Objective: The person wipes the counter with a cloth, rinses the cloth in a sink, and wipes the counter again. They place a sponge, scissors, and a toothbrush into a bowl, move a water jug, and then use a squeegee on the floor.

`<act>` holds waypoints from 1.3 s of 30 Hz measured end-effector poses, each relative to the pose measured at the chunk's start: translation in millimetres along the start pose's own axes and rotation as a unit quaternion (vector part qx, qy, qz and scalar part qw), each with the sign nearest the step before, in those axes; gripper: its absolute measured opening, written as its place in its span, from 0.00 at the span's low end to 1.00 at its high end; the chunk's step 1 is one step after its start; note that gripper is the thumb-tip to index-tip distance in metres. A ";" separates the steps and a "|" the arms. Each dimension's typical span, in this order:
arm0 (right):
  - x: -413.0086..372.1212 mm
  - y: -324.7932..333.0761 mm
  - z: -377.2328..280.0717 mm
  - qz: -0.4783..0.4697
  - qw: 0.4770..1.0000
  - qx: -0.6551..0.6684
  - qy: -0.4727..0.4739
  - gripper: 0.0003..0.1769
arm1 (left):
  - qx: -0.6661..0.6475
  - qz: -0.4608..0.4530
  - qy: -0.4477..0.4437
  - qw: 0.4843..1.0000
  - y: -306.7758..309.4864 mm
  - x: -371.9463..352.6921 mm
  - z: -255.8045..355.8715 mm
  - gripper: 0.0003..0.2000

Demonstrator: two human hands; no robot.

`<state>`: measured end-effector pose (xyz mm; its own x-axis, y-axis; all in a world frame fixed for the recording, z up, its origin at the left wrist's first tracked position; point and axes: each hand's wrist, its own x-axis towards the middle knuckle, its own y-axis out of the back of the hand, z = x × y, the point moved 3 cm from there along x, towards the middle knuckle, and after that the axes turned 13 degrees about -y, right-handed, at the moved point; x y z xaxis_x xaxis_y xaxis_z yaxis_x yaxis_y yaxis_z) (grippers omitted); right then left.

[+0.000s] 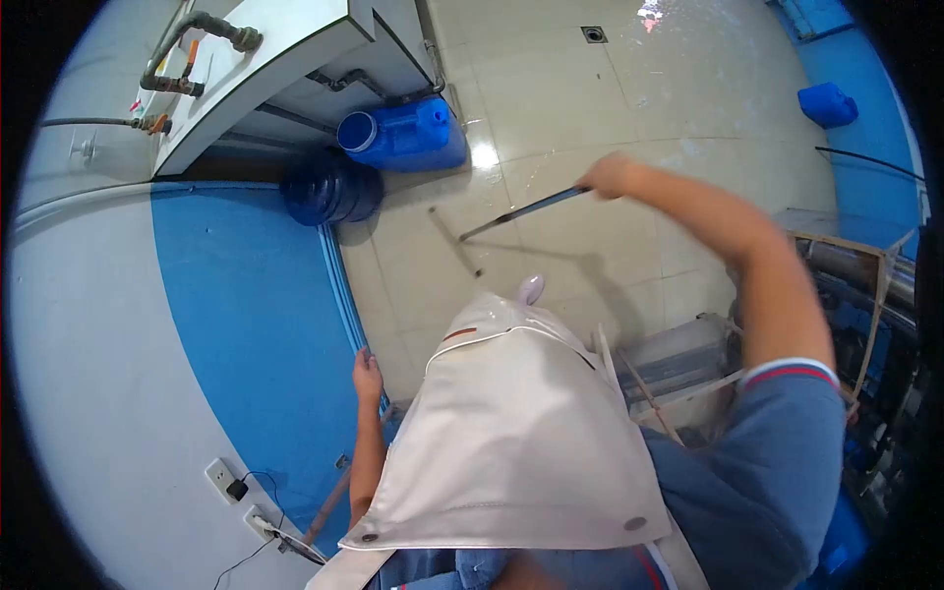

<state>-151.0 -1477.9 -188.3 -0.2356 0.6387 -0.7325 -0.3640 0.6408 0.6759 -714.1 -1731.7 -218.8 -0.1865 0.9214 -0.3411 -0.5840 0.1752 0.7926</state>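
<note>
My right hand (608,177) is closed round the upper end of a dark handle (526,209), held out over the tiled floor. At the handle's lower end a narrow crossbar (455,243) lies at the floor; it looks like a squeegee. My left hand (367,376) hangs low beside the blue wall strip, fingers partly curled; whether anything is in it does not show clearly. A light apron (531,423) covers my front, between the two arms.
A blue jerrycan (418,136) and a round blue bottle (329,187) stand under the counter (261,59). A drain (593,34) is set in the wet floor. Another blue can (828,105) is by the right wall; machinery (865,285) stands at my right.
</note>
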 end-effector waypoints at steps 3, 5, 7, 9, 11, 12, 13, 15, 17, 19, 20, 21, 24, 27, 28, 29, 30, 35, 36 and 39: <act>-63.1 15.8 120.8 -0.051 0.991 -0.050 -0.111 0.21 | -0.038 -0.010 -0.002 0.999 -17.8 8.8 -4.4 0.15; -95.4 26.0 169.8 -0.043 0.976 -0.087 -0.194 0.20 | -0.058 -0.021 -0.020 0.998 -30.7 30.3 11.8 0.16; -112.5 20.7 200.0 -0.048 0.963 -0.089 -0.250 0.19 | -0.077 -0.040 -0.046 0.995 -48.7 60.5 45.1 0.16; -124.0 -9.0 213.7 -0.013 0.954 -0.034 -0.298 0.16 | -0.098 -0.056 -0.132 0.985 -55.4 84.6 96.0 0.16; -154.1 -46.1 197.8 -0.010 0.924 0.074 -0.376 0.14 | -0.098 -0.087 -0.175 0.976 -62.8 104.1 146.3 0.17; -173.1 -85.1 182.4 -0.003 0.906 0.151 -0.395 0.14 | -0.101 -0.104 -0.206 0.968 -66.8 111.3 165.1 0.17; -196.8 -128.0 160.4 0.009 0.882 0.226 -0.412 0.14 | -0.100 -0.117 -0.222 0.963 -72.9 117.3 176.7 0.17; -269.1 -191.3 75.5 0.047 0.811 0.375 -0.446 0.15 | -0.107 -0.160 -0.230 0.954 -83.6 126.6 196.2 0.17; -336.7 -258.7 -29.2 -0.002 0.693 0.544 -0.472 0.20 | -0.093 -0.192 -0.258 0.942 -91.0 129.8 207.9 0.17; -392.8 -258.6 -144.6 -0.031 0.587 0.611 -0.529 0.22 | -0.078 -0.221 -0.279 0.931 -99.2 134.9 209.4 0.17; -413.3 -313.6 -223.6 0.041 0.586 0.632 -0.506 0.23 | -0.056 -0.243 -0.293 0.923 -105.1 141.9 204.7 0.16; -433.2 -291.3 -272.8 -0.026 0.499 0.685 -0.530 0.25 | -0.034 -0.264 -0.305 0.915 -112.0 146.2 204.6 0.16; -463.0 -306.6 -415.7 -0.104 0.424 0.708 -0.555 0.25 | 0.056 -0.283 -0.353 0.890 -116.1 155.5 235.1 0.16; -453.2 -325.8 -465.0 -0.113 0.406 0.712 -0.561 0.23 | 0.087 -0.311 -0.353 0.878 -133.5 180.5 252.3 0.15; -444.8 -329.5 -470.1 -0.135 0.442 0.686 -0.562 0.23 | 0.086 -0.310 -0.360 0.876 -137.9 185.5 261.8 0.15; -436.9 -327.1 -467.5 -0.097 0.448 0.680 -0.572 0.22 | 0.076 -0.305 -0.375 0.872 -142.5 191.0 273.0 0.15; -425.1 -316.7 -451.6 -0.092 0.440 0.685 -0.573 0.22 | 0.072 -0.302 -0.392 0.866 -143.0 199.3 285.3 0.16; -412.1 -309.6 -391.2 -0.127 0.432 0.683 -0.575 0.24 | 0.000 -0.281 -0.391 0.876 -148.7 212.8 310.9 0.15; -410.8 -308.5 -378.2 -0.156 0.436 0.678 -0.571 0.24 | -0.007 -0.274 -0.389 0.879 -146.2 210.2 314.8 0.15; -397.1 -333.7 -367.1 -0.108 0.463 0.682 -0.556 0.26 | 0.112 -0.286 -0.363 0.880 -135.5 202.6 311.9 0.15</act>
<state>-266.7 -2101.7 -152.9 0.5584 -0.1635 -0.8133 0.8155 -0.0720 0.5743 -426.4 -1460.5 -237.7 0.6887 0.6244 -0.3685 -0.2332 0.6720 0.7029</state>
